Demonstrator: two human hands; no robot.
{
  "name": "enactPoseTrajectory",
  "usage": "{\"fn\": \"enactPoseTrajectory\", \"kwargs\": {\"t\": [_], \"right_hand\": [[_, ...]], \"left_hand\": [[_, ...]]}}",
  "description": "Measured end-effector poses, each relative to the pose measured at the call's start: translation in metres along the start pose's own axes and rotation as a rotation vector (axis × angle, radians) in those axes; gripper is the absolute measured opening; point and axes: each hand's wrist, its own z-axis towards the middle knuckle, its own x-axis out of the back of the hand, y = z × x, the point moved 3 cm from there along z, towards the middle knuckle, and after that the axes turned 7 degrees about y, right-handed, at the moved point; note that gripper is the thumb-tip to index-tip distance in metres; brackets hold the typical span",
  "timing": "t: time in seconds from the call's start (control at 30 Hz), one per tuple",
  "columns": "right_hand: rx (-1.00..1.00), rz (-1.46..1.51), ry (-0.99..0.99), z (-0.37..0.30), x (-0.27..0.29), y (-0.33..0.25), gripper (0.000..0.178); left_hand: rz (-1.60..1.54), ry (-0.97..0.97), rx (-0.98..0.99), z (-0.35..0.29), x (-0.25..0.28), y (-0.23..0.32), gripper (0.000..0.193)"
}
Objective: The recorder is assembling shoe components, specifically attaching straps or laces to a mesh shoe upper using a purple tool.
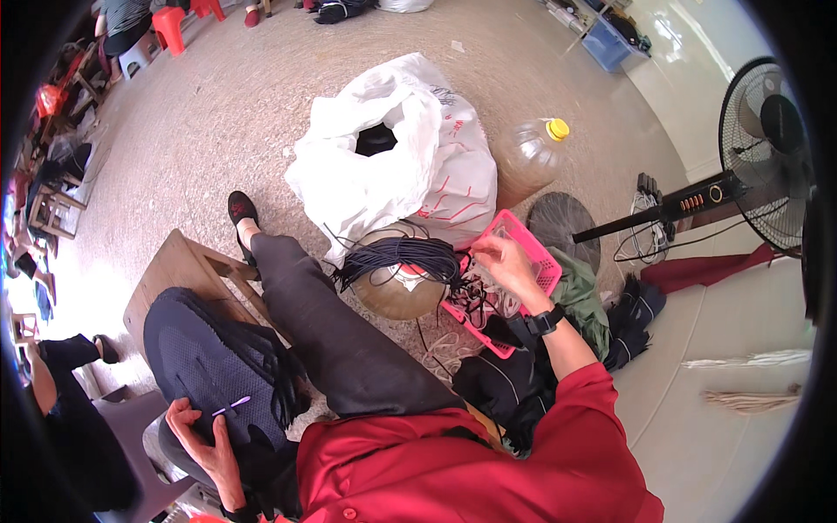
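Observation:
My left hand [206, 449] lies at the lower left on a pile of dark mesh fabric pieces [196, 349], thumb and fingers apart. A slim purple-and-white tool [231, 406] rests on the fabric by the thumb tip. Over a pink plastic basket [547, 268] is my right hand [504, 261], its fingertips drawn together. What they hold, if anything, is too small to make out. Dark and pale cords [478, 303] lie tangled in the basket. Left of that hand, a coil of thin black cord [397, 260] sits on a round brownish top.
A large white plastic sack [375, 105] stands ahead, beside a clear bottle with a yellow cap [557, 130]. The pile partly covers a wooden stool [179, 270]. At right are a black standing fan [767, 131] and dark fabric bundles [632, 318]. Another person [74, 427] sits at left.

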Motion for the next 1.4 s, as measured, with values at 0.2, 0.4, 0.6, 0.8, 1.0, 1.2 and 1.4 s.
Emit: {"fn": "enactPoseTrajectory", "kwargs": {"t": [0.2,0.4,0.6,0.8,1.0,1.2,1.4], "right_hand": [[0.063,0.123,0.025,-0.018,-0.006,-0.026,0.019],[0.185,0.146,0.047,-0.022,-0.013,-0.061,0.014],[0.265,0.154,0.111,-0.024,-0.013,-0.072,0.013],[0.365,0.083,0.131,-0.027,-0.015,-0.08,0.01],[0.307,0.142,0.126,-0.025,-0.008,-0.079,0.007],[-0.032,0.493,0.126,-0.013,0.013,-0.042,0.003],[-0.214,0.889,0.689,0.005,0.071,0.034,0.008]], "left_hand": [[0.004,0.009,-0.005,0.002,-0.001,0.002,0.04],[0.0,0.012,0.011,0.002,0.0,0.004,0.042],[0.001,0.02,0.009,0.003,-0.002,0.008,0.044],[0.017,0.03,0.01,0.006,-0.003,0.014,0.045],[0.017,0.04,0.009,0.007,-0.003,0.019,0.046],[0.031,0.037,0.025,0.007,-0.001,0.022,0.048],[0.002,0.045,0.064,0.008,-0.003,0.024,0.045]]}}
